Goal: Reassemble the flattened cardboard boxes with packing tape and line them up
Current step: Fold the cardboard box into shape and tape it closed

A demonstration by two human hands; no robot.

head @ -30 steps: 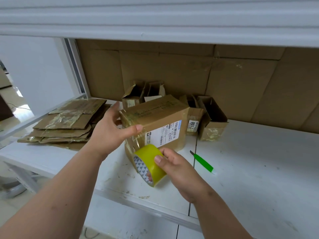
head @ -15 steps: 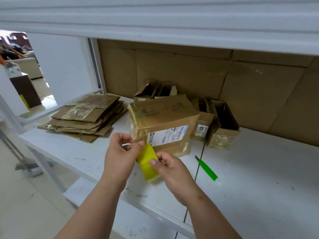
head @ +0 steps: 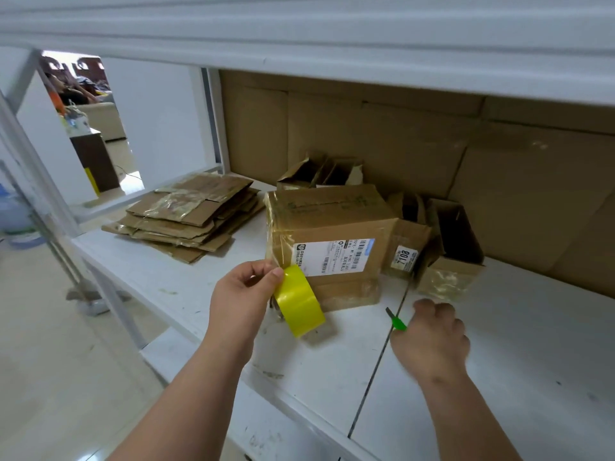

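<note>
Your left hand (head: 244,296) is pinching the yellow tape roll (head: 299,301) beside the taped box (head: 327,234); your right hand (head: 431,341) is curling its fingers around the green cutter (head: 396,322) on the shelf (head: 532,344).

A white shelf (head: 499,344) carries everything, with another shelf (head: 299,34) overhead. Far left, a person (head: 66,89) sits beyond a dark cabinet (head: 95,161).

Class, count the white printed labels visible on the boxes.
2: a shipping label on the large box's front, and a "7108" label on the smaller box beside it. Others may be hidden.
</note>
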